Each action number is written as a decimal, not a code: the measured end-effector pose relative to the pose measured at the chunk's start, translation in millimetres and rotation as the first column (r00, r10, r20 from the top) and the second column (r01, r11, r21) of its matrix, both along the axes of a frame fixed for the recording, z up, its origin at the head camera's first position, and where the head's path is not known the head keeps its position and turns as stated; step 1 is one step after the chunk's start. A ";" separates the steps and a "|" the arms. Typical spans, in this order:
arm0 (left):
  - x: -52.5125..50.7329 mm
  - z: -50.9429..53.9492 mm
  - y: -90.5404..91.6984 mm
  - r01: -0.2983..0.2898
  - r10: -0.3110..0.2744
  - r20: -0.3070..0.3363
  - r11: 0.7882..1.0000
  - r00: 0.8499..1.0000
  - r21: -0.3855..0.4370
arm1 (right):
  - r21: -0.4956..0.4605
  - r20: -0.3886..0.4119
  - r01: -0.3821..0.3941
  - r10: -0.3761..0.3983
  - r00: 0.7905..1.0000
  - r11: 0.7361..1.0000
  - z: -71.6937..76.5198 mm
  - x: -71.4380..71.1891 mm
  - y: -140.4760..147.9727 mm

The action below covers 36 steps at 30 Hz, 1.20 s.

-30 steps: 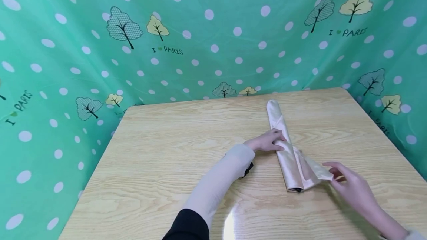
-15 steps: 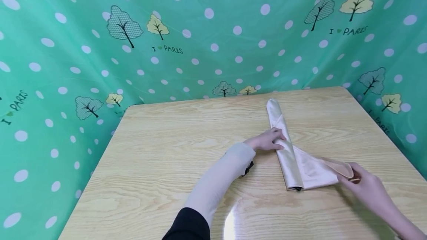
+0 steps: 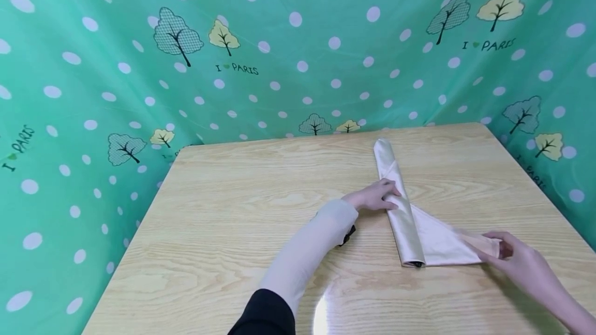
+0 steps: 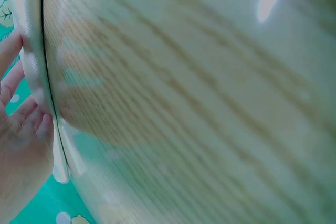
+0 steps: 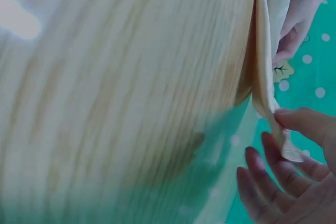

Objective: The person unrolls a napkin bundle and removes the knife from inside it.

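A long, narrow roll of shiny cream cloth (image 3: 404, 229) lies on the table, with something dark inside its near end. A loose pointed flap of the cloth (image 3: 444, 242) spreads out from the roll to the right. My left hand (image 3: 372, 196) rests on the roll from the left, its fingertips on top; in the left wrist view its fingers (image 4: 32, 113) touch the roll's side. My right hand (image 3: 523, 260) pinches the tip of the flap; in the right wrist view the thumb presses the cloth edge (image 5: 270, 103) against the fingers, with the other fingers spread.
The wooden table (image 3: 242, 211) stretches out to the left of the roll and beyond it. A green dotted curtain with tree prints (image 3: 279, 56) hangs behind and along both sides of the table.
My right hand has drawn the flap outward to the right, so it spreads wider and flatter away from the roll. My left hand has stayed in place on the roll.
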<state>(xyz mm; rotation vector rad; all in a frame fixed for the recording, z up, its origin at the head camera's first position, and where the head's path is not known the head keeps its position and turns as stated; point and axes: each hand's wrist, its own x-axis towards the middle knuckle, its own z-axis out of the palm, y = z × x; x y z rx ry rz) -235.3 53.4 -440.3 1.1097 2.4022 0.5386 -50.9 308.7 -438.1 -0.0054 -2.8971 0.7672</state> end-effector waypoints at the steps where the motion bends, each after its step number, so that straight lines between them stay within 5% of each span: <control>1: -0.4 -0.6 0.1 0.001 -0.001 0.000 1.000 1.000 0.001 | 0.014 0.024 -0.007 0.007 1.000 1.000 -0.2 -1.0 1.3; 7: -1.0 -0.2 -0.7 0.000 0.000 0.005 1.000 1.000 0.003 | 0.060 0.121 -0.031 0.024 0.992 0.998 -12.3 -14.9 18.2; 11: -1.7 0.4 -1.3 -0.003 0.003 0.004 1.000 1.000 0.004 | 0.067 0.045 -0.045 0.042 0.998 0.997 -16.7 -20.5 20.9; 14: -2.3 0.5 -1.5 -0.002 0.002 -0.001 1.000 1.000 0.005 | 0.037 -0.044 -0.120 0.122 0.992 0.992 -6.3 -21.0 11.0; 19: -2.5 1.0 -1.3 -0.004 0.004 0.002 1.000 1.000 0.008 | 0.046 -0.129 -0.272 0.276 0.952 0.961 10.1 -19.9 -10.0; 24: -2.6 0.4 -0.9 -0.011 0.011 0.001 1.000 1.000 0.004 | 0.083 -0.181 -0.346 0.355 0.917 0.935 9.4 -21.2 -18.3; 36: 1.2 -0.1 0.3 -0.016 0.016 0.008 1.000 1.000 0.002 | 0.105 -0.066 -0.400 0.407 0.911 0.911 -4.4 -18.8 -19.4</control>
